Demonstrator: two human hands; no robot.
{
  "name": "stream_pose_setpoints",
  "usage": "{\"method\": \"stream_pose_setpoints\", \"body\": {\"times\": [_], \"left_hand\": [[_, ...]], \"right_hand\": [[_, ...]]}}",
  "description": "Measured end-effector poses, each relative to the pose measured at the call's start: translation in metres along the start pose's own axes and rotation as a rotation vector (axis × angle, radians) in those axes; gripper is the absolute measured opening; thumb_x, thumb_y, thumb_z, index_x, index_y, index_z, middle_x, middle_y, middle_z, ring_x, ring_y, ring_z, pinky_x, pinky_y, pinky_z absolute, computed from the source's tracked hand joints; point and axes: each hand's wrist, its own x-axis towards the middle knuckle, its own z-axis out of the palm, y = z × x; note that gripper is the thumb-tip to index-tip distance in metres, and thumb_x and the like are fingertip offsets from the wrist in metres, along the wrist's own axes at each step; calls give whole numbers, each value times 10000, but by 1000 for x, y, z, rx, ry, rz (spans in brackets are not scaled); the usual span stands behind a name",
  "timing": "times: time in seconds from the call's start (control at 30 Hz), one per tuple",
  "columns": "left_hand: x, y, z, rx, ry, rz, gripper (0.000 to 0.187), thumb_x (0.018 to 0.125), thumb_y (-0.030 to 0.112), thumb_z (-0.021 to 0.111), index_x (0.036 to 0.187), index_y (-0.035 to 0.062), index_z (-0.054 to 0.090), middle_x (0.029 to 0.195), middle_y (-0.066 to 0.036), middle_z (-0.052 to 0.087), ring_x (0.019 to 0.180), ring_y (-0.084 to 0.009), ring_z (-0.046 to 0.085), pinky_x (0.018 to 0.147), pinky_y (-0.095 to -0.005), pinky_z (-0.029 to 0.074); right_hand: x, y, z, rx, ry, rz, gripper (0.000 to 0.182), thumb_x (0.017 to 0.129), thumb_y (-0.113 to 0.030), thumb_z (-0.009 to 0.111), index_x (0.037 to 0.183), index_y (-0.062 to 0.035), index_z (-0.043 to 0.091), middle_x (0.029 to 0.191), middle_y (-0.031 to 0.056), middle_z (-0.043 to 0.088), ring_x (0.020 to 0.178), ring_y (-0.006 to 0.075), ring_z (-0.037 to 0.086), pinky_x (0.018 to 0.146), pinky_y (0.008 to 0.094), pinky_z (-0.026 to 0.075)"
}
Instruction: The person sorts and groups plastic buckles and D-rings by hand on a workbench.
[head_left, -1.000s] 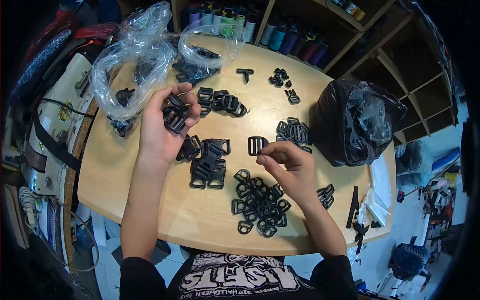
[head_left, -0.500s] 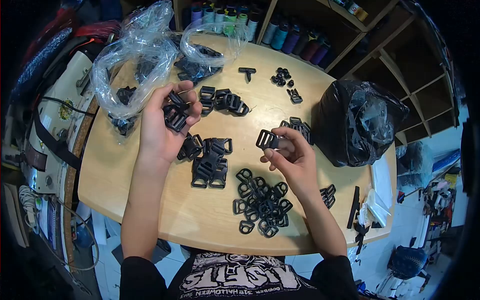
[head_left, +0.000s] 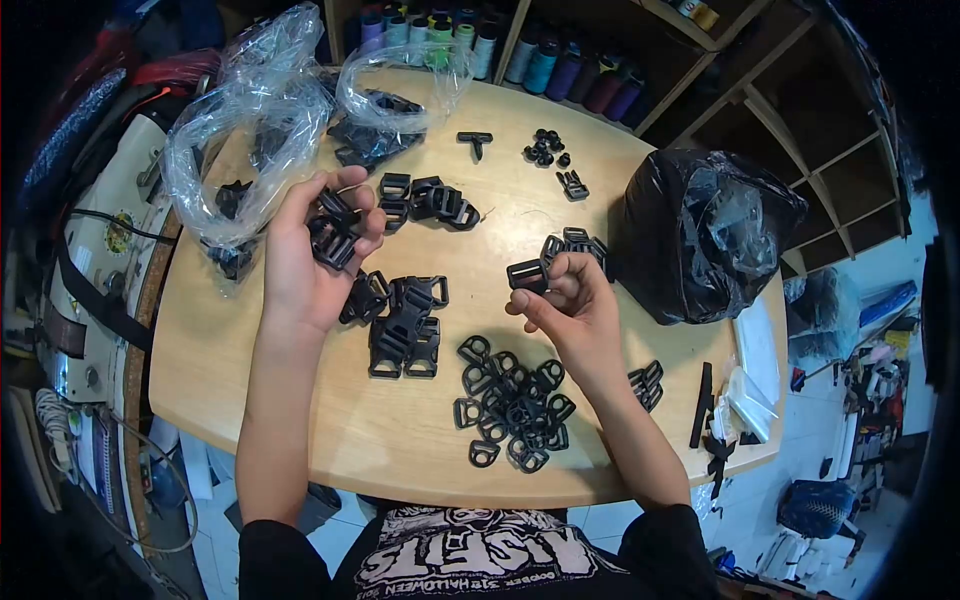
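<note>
My left hand (head_left: 296,262) is raised, palm up, with its fingers curled round several black plastic buckles (head_left: 334,246). My right hand (head_left: 578,318) pinches one black strap slider (head_left: 526,276) between thumb and fingers, above the table. Nearest below the left hand lies a pile of black side-release buckles (head_left: 405,325). Just beyond that hand sit several black sliders (head_left: 430,198). In front of my right hand is a heap of black D-shaped rings (head_left: 512,405). More black sliders (head_left: 578,246) lie behind the right hand, partly hidden by it.
Clear plastic bags (head_left: 225,205) with black parts stand at the wooden table's (head_left: 240,400) left. A black plastic bag (head_left: 690,240) bulges at the right. Small black parts (head_left: 543,147) lie toward the back, before shelved thread spools (head_left: 540,65). A sewing machine (head_left: 110,230) is far left.
The slider in my right hand has turned, so its slots face me differently. My left hand still holds its buckles. The whole view has shifted slightly.
</note>
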Motion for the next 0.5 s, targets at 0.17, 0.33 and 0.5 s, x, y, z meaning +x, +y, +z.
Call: {"method": "stream_pose_setpoints", "body": {"times": [0.17, 0.33, 0.5], "left_hand": [[0, 0, -1, 4, -27, -2, 287, 948, 232, 428, 1002, -12, 571, 776, -87, 610, 676, -198, 590, 531, -259, 428], [1, 0, -1, 6, -37, 1, 287, 947, 234, 430, 1001, -10, 572, 777, -89, 612, 679, -199, 593, 530, -259, 429], [0, 0, 0, 5, -30, -5, 289, 946, 235, 432, 1001, -11, 574, 777, -91, 614, 678, -200, 595, 530, -259, 430]], "right_hand": [[-1, -2, 1, 35, 36, -27, 374, 856, -69, 676, 1127, -13, 424, 899, 90, 665, 774, 126, 660, 588, 209, 472], [-1, -7, 3, -10, 65, -39, 490, 853, -52, 674, 1273, 9, 428, 921, 105, 666, 783, 139, 663, 618, 221, 493], [-1, -4, 3, 46, 67, -31, 481, 853, -35, 669, 1276, 33, 450, 955, 125, 661, 835, 161, 665, 711, 246, 530]]}}
